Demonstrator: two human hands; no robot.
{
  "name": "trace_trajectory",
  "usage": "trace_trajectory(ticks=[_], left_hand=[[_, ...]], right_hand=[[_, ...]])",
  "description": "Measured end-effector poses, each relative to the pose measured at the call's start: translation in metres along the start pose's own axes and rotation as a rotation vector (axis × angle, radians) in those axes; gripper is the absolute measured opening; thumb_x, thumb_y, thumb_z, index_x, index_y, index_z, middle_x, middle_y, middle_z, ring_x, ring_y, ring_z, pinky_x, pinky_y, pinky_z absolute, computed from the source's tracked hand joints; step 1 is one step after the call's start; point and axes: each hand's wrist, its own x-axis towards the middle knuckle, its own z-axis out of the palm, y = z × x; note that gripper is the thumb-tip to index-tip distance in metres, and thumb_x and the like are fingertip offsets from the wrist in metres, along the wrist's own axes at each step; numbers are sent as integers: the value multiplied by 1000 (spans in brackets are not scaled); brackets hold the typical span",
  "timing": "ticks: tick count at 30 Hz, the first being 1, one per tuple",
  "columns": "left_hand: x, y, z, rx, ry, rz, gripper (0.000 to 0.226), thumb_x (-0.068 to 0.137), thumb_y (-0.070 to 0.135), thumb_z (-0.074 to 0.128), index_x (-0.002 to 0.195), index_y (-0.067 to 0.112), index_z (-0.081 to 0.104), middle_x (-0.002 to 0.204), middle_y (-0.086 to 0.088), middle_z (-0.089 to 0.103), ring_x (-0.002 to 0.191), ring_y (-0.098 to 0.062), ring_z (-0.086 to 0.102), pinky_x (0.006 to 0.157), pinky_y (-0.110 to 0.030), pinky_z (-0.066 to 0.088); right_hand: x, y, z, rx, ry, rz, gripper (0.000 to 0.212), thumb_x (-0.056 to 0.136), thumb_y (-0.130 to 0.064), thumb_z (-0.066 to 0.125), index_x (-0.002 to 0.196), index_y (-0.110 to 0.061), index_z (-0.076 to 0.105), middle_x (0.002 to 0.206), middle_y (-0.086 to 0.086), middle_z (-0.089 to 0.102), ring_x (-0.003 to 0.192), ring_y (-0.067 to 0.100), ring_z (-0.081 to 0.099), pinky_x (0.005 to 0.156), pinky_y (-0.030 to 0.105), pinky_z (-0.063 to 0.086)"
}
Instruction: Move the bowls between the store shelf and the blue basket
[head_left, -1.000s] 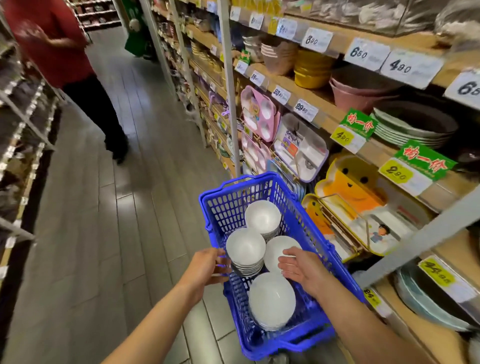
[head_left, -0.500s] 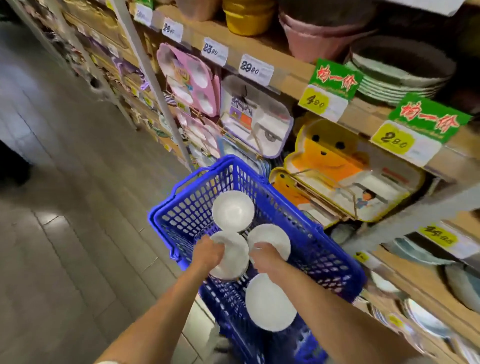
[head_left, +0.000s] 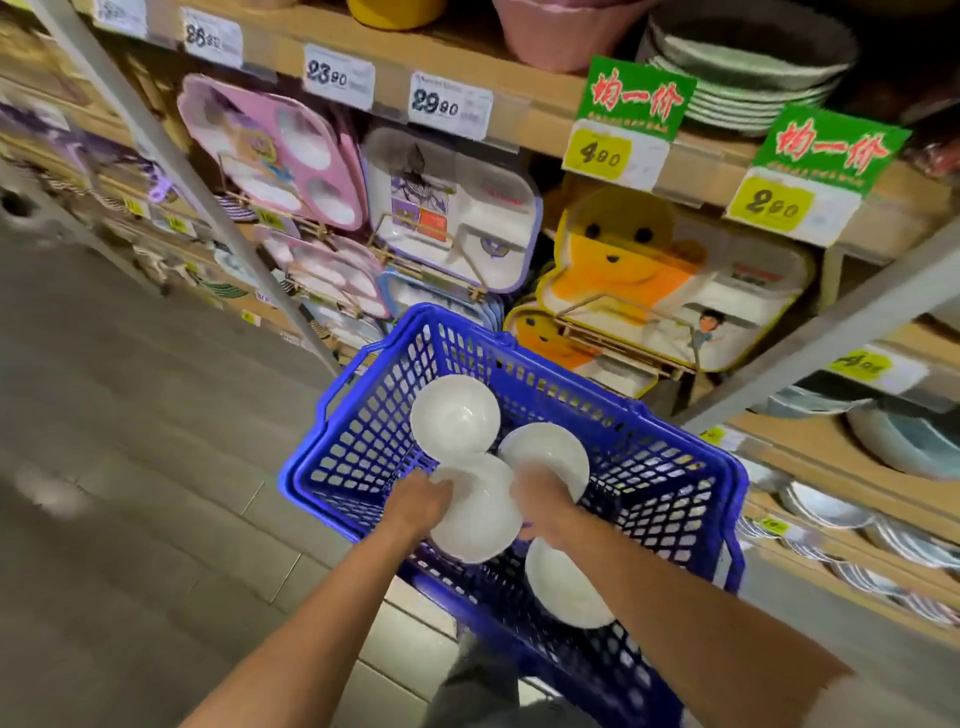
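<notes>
A blue plastic basket (head_left: 670, 483) stands on the floor beside the store shelf (head_left: 519, 124). Several white bowls lie in it, some stacked: one at the far end (head_left: 454, 415), one to the right (head_left: 550, 449), one nearest me (head_left: 563, 592). My left hand (head_left: 415, 506) grips the left rim of a white bowl stack (head_left: 478, 519) in the basket's middle. My right hand (head_left: 540, 501) holds the same stack on its right side, fingers curled over the edge.
Children's divided trays (head_left: 457, 208) hang on the shelf front behind the basket. Plates and bowls (head_left: 748, 78) sit on the upper shelf, more dishes (head_left: 904, 441) on the lower right shelves. A grey slanted post (head_left: 810, 343) crosses at right. Tiled floor (head_left: 130, 467) lies to the left.
The camera has swung down and right toward the shelf. My left hand left the basket's rim and took the middle bowl stack; my right hand closed on its other side.
</notes>
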Motion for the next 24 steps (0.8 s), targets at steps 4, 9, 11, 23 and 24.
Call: trace_trajectory(ticks=[4, 9, 11, 23, 24], left_hand=[[-12, 12, -10, -21, 4, 117, 41, 84, 31, 49, 116, 9, 60, 114, -9, 65, 102, -27, 61, 92, -40, 50], [-32, 39, -18, 27, 11, 275, 16, 93, 23, 50, 107, 14, 54, 98, -7, 60, 82, -26, 63, 69, -39, 58], [-47, 53, -18, 8, -20, 338, 10, 92, 20, 51, 100, 15, 55, 93, -8, 62, 68, -24, 66, 62, -38, 60], [-157, 148, 30, -463, -389, 474, 22, 93, 28, 44, 111, 30, 57, 112, -1, 65, 99, -26, 65, 75, -46, 60], [-169, 155, 38, -466, -403, 492, 23, 93, 29, 43, 112, 31, 57, 113, 0, 64, 99, -27, 65, 74, -46, 60]], right_hand=[[-18, -6, -11, -52, 101, -49, 46, 89, -9, 42, 133, -20, 48, 128, 10, 55, 110, 35, 58, 86, 50, 55], [-51, -10, -42, 1, 170, -59, 33, 91, -11, 43, 122, -15, 49, 114, 8, 53, 77, 25, 64, 52, 40, 59], [-69, -9, -59, 10, 223, -111, 19, 92, -9, 42, 102, -21, 53, 105, 5, 52, 66, 19, 62, 44, 34, 54], [-200, 18, -175, 461, 419, -277, 13, 96, -16, 47, 90, -17, 59, 90, 7, 55, 70, 20, 60, 43, 30, 54], [-213, 25, -184, 500, 418, -299, 14, 96, -17, 47, 89, -18, 58, 87, 8, 56, 62, 19, 62, 41, 29, 53]])
